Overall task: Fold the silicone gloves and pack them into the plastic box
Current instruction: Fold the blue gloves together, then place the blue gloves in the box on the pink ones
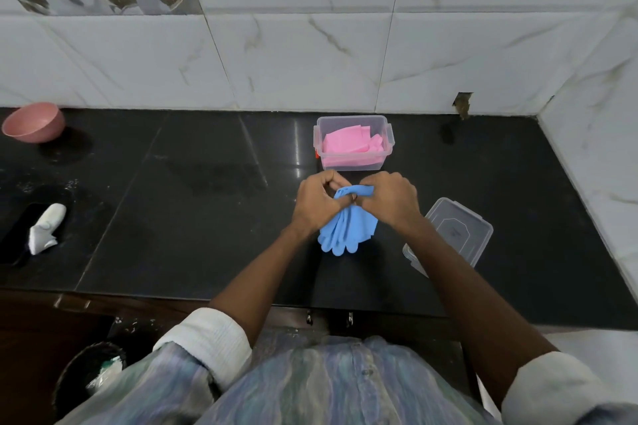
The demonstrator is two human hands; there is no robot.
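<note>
**Both hands gripping the blue gloves just in front of the box**

The left hand point(316, 202) and the right hand point(392, 198) are closing on the cuff end of the blue gloves point(347, 228), fingers curled tight around the bunched material between them. The glove fingers are hanging toward the person, fanning out over the black table point(193, 217). Just beyond the hands, the clear plastic box point(354, 143) is sitting open on the table, holding folded pink gloves point(348, 145) inside. The box's clear lid point(455, 235) is lying flat near the right forearm. Far to the left, a pink bowl point(34, 122) is sitting by the tiled wall, and a white object point(46, 228) is lying nearer the table's front edge.
</note>
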